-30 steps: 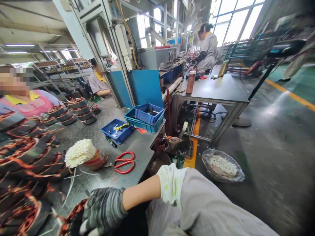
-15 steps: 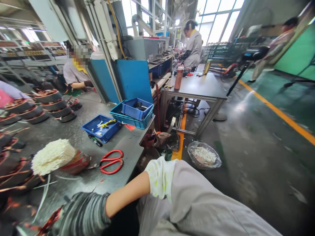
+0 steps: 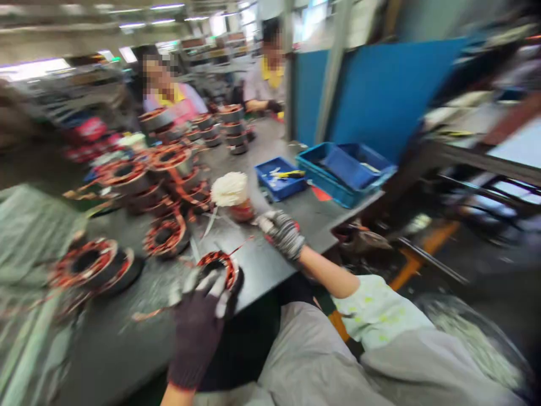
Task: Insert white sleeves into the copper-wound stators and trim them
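My left hand, in a dark glove with pale fingertips, grips the near side of a copper-wound ring close to the front edge of the table. To its right, my right hand wears a grey striped glove and is closed around scissors; only bits of their red handles show beside the fingers. A bundle of cream-coloured strips stands in a reddish holder just beyond my right hand. Motion blurs both hands somewhat.
More copper-wound rings lie and stand in stacks on the left of the grey table. Blue trays sit by a blue panel. Two people sit across the table. A plastic-lined basin is on the floor at right.
The view has swung left. My left hand has come into view on a ring. My right hand has moved from the near table edge to the scissors and taken hold of them.
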